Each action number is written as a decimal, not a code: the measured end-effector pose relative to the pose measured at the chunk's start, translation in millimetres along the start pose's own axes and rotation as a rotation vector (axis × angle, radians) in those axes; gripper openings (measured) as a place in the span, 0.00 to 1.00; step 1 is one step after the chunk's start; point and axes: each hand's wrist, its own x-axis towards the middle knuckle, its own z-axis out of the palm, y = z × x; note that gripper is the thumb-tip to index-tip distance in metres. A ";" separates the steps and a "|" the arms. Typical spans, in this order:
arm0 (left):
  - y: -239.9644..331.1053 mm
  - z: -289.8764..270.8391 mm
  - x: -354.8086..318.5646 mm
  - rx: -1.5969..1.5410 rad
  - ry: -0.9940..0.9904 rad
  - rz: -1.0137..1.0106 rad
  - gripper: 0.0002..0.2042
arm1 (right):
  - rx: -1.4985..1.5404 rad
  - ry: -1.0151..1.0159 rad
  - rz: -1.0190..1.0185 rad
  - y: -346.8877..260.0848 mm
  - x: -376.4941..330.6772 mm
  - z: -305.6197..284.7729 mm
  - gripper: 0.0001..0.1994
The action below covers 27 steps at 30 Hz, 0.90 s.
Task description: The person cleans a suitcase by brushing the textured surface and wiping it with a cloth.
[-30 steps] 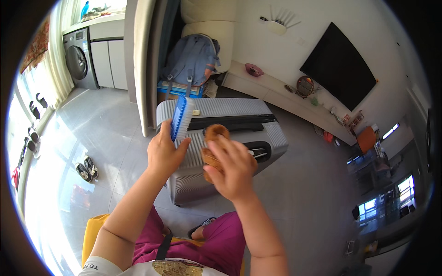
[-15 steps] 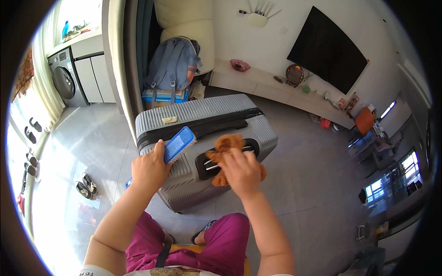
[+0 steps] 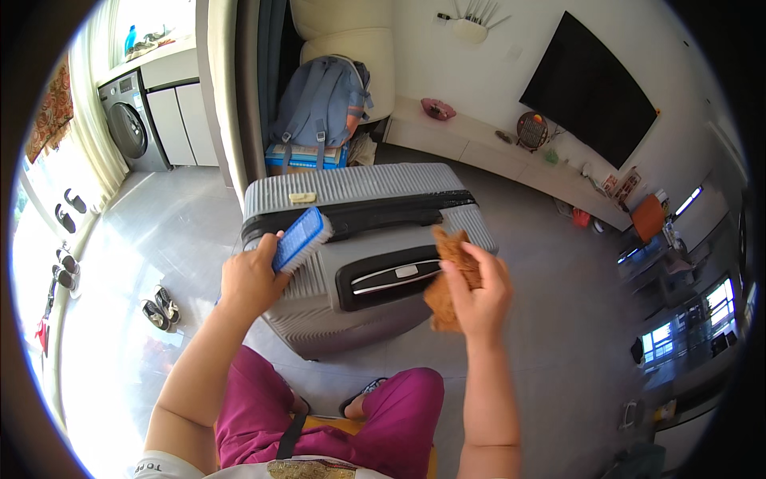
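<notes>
A grey ribbed suitcase [image 3: 351, 180] stands in front of my knees, with a black zip band and a black recessed handle [image 3: 391, 277] on the side toward me. My left hand [image 3: 251, 278] is closed round a blue brush [image 3: 300, 235] with pale bristles, held over the suitcase's left part. In my right hand [image 3: 479, 297] is a bunched brown cloth [image 3: 453, 279], pinched between thumb and fingers. The cloth hangs at the right end of the black handle; whether it touches the suitcase I cannot tell.
Behind the suitcase, a blue-grey backpack [image 3: 319, 100] rests on stacked books [image 3: 279, 153] by a cream chair [image 3: 343, 32]. A low white cabinet [image 3: 471, 148] runs along the wall under a television [image 3: 590, 88]. Black shoes [image 3: 159, 307] lie on the floor at left, and a washing machine [image 3: 132, 120] stands beyond.
My right hand has moved right with the cloth, off the middle of the black handle, which now shows. The left hand still holds the brush, slightly further left. The whole view has shifted a little.
</notes>
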 end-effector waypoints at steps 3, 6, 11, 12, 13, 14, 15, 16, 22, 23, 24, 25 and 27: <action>-11.6 -2.1 4.4 -0.059 0.058 0.039 0.20 | 0.154 -0.006 -0.284 -43.7 -24.0 45.3 0.17; -22.0 2.5 9.3 -0.093 0.092 0.101 0.20 | 0.093 -0.097 -0.604 -78.9 -89.3 83.1 0.16; -24.7 -5.7 9.6 -0.139 0.067 0.100 0.20 | 0.060 -0.103 -0.398 -54.6 -107.8 81.9 0.15; -25.3 -4.9 9.2 -0.149 0.071 0.104 0.20 | 0.040 -0.119 -0.340 -41.7 -107.6 74.4 0.14; -27.9 -3.1 10.7 -0.166 0.082 0.109 0.20 | -0.007 -0.098 -0.326 -27.1 -103.3 68.0 0.15; -28.1 -2.2 9.9 -0.176 0.085 0.113 0.20 | -0.048 -0.115 -0.303 -18.2 -100.1 57.4 0.13; -27.8 -3.5 10.2 -0.185 0.096 0.116 0.20 | -0.101 -0.152 -0.250 -10.4 -93.2 45.0 0.12; -27.8 -3.9 9.8 -0.192 0.108 0.116 0.20 | -0.149 -0.188 -0.197 -3.1 -87.9 36.2 0.12; -22.0 1.5 11.5 -0.140 0.103 0.146 0.19 | -0.070 -0.128 -0.135 0.8 -82.8 41.4 0.05; -20.4 3.6 13.3 -0.140 0.107 0.151 0.19 | -0.014 -0.144 -0.097 -7.0 -87.6 48.2 0.05; -19.8 2.7 13.8 -0.133 0.106 0.150 0.19 | 0.073 -0.140 -0.088 -16.3 -92.2 59.0 0.06; -21.7 2.3 13.6 -0.126 0.105 0.148 0.19 | 0.168 -0.142 -0.118 -32.5 -94.0 68.0 0.06; -24.9 1.0 14.6 -0.127 0.098 0.135 0.20 | 0.281 -0.152 -0.109 -53.8 -99.6 79.6 0.05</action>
